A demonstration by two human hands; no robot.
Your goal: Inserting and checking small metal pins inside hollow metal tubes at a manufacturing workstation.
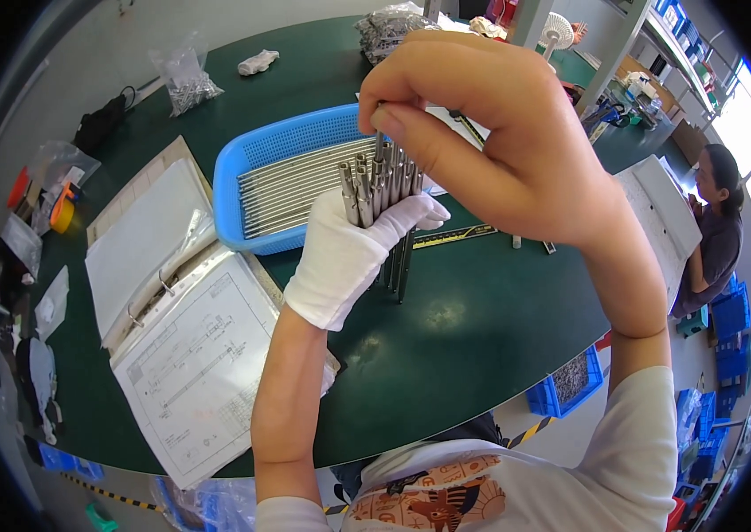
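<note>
My left hand (340, 253), in a white glove, is closed round a bundle of shiny metal rods (367, 182). The rods stand roughly upright, their wider tubular ends above the glove and their thin dark shafts below it. Over the bundle, my bare right hand (491, 133) pinches the top of a thin metal pin (379, 142) between thumb and forefinger. The pin's lower end meets the rod tops; whether it sits inside one I cannot tell. Behind the glove is a blue perforated basket (232, 208) with several long metal rods (291, 191) lying side by side.
A ring binder (194, 355) with a drawing lies open at left on the green table (446, 355). A yellow-black ruler (455, 235) lies behind my hands. Bags of small metal parts (189, 89) stand at the back. Another person (712, 222) sits at right.
</note>
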